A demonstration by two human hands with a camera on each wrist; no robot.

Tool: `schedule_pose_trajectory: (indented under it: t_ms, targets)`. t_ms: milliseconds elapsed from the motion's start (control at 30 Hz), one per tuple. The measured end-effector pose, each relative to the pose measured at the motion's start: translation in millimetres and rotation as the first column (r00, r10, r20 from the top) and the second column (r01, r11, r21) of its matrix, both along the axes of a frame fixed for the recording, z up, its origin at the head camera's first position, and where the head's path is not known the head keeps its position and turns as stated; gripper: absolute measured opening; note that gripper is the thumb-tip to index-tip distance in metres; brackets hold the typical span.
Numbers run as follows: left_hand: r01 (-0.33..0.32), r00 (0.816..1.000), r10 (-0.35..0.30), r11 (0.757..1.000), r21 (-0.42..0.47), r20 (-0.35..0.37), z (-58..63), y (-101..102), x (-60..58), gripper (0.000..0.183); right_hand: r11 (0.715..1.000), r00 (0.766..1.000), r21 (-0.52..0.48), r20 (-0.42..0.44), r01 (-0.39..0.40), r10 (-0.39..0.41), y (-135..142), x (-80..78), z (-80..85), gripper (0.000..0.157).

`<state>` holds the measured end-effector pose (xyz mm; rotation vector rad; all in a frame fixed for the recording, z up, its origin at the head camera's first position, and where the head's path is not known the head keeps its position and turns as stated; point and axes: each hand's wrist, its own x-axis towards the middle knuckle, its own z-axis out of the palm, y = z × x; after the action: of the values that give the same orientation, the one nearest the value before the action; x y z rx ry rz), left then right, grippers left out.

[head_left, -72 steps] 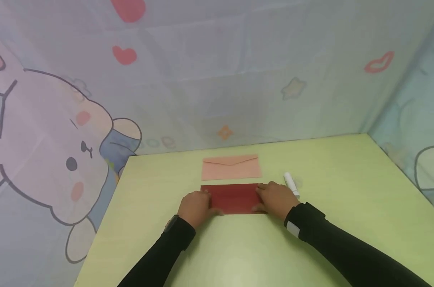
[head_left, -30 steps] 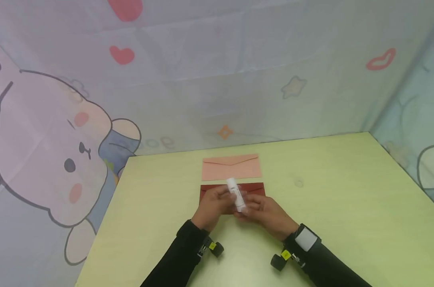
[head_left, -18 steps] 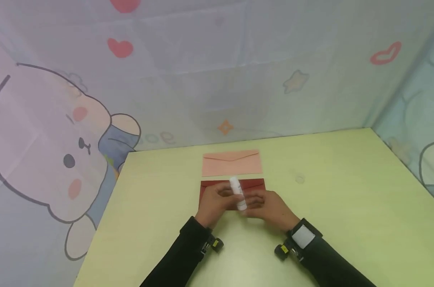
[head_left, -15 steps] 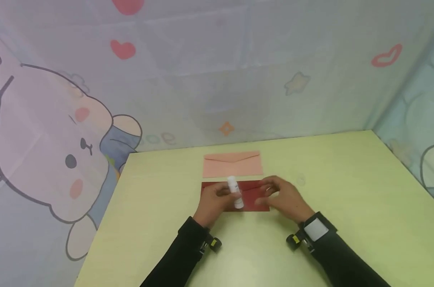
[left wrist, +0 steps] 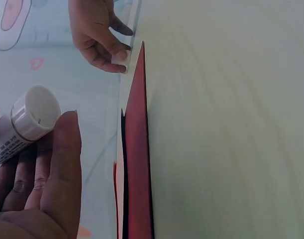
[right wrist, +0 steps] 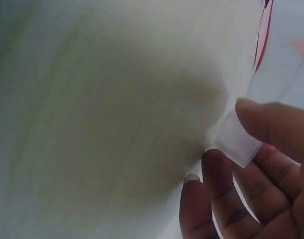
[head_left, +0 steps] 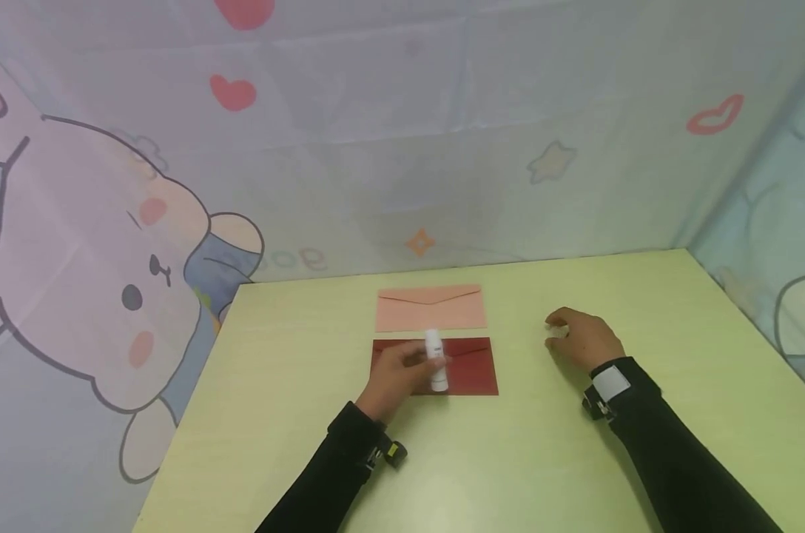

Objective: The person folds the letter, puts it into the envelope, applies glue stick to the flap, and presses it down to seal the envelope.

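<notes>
My left hand (head_left: 396,374) holds a white glue stick (head_left: 436,363) over the red envelope (head_left: 472,374), its tube gripped between thumb and fingers. In the left wrist view the tube's round open end (left wrist: 43,107) is uncapped and faces the camera. Off to the right, my right hand (head_left: 584,342) pinches a translucent white cap (right wrist: 236,139), low at the table surface; whether the cap touches the table is unclear. Behind the red envelope lies a pink envelope (head_left: 432,314), flap side up. The left hand covers the red envelope's left part.
The pale yellow-green table (head_left: 509,459) carries both envelopes near its back edge. A printed cloth (head_left: 376,148) hangs behind the table and another stretch of cloth stands along its right side.
The glue stick, earlier lying right of the red envelope, was picked up and held between both hands. My right hand then moved away to the right with the cap; the left stayed over the envelope.
</notes>
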<state>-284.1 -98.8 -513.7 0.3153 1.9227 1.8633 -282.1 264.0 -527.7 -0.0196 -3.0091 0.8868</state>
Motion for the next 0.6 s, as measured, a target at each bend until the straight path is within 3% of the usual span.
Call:
schedule_pose_trajectory:
  t_ms: [67,167,300,367,467,600]
  targets:
    - [0.030,1.000,-0.030,0.999,0.017,0.009,-0.7,1,1.5,0.037,0.999,0.999,-0.032,-0.032,-0.015,0.014,-5,2.5,0.5,0.036]
    - [0.083,0.997,-0.083,0.997,0.010,-0.005,-0.4,1,5.2,0.040,0.986,0.993,-0.131,-0.075,-0.100,0.091,-25,10.2,7.8,0.029]
    - [0.157,0.985,-0.157,0.988,-0.015,-0.075,2.7,0,8.5,0.044,0.917,0.962,-0.296,-0.143,-0.268,0.234,-65,24.2,31.4,0.030]
    - [0.176,0.977,-0.179,0.984,-0.030,-0.117,4.6,1,9.3,0.043,0.890,0.944,-0.324,-0.191,-0.321,0.271,-83,30.8,44.8,0.031]
    - [0.192,0.968,-0.197,0.980,-0.047,-0.156,6.4,3,10.5,0.039,0.895,0.931,-0.290,-0.239,-0.340,0.276,-100,39.1,60.5,0.031]
    - [0.202,0.965,-0.208,0.978,-0.057,-0.159,6.2,4,13.4,0.038,0.917,0.917,-0.210,-0.292,-0.340,0.273,-109,46.2,69.5,0.025]
